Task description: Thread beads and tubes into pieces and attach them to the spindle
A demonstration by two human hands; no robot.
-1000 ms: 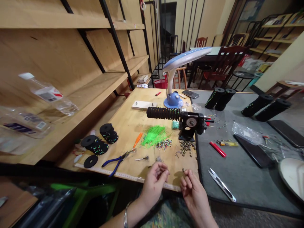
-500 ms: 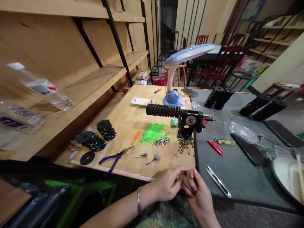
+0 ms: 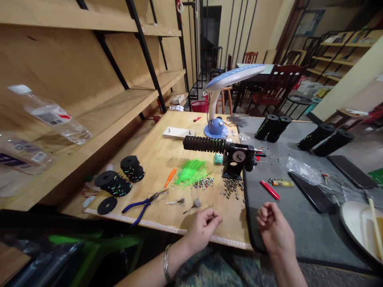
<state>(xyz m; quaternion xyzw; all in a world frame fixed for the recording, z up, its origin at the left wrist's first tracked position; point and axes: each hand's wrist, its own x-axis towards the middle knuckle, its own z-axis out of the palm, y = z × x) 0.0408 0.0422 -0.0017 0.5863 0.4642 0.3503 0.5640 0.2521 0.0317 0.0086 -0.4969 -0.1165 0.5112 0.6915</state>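
My left hand (image 3: 204, 228), a metal bangle on its wrist, is above the front edge of the wooden table with its fingers curled in a pinch. Apart from it, my right hand (image 3: 277, 230) is closed over the front of the grey mat. Whatever either hand holds is too fine or too hidden to make out. Two small grey-tipped pieces (image 3: 196, 203) lie just beyond the left hand. Closest to the right hand is a red tube-like object (image 3: 269, 189). Beyond both hands stands a black winding device (image 3: 235, 159) with a ridged black roll of foam discs.
Green strands (image 3: 193, 172), coloured beads (image 3: 204, 183) and metal pieces (image 3: 231, 187) lie mid-table. Blue-handled pliers (image 3: 137, 209) and black foam discs (image 3: 107, 205) are left. A blue lamp (image 3: 216, 128) stands behind. Phones (image 3: 311, 193) and a plate (image 3: 354, 227) occupy the mat.
My hands, together before, have moved apart: the left one leftward, the right one rightward over the mat. The scissors that lay there are now out of sight, where my right hand is.
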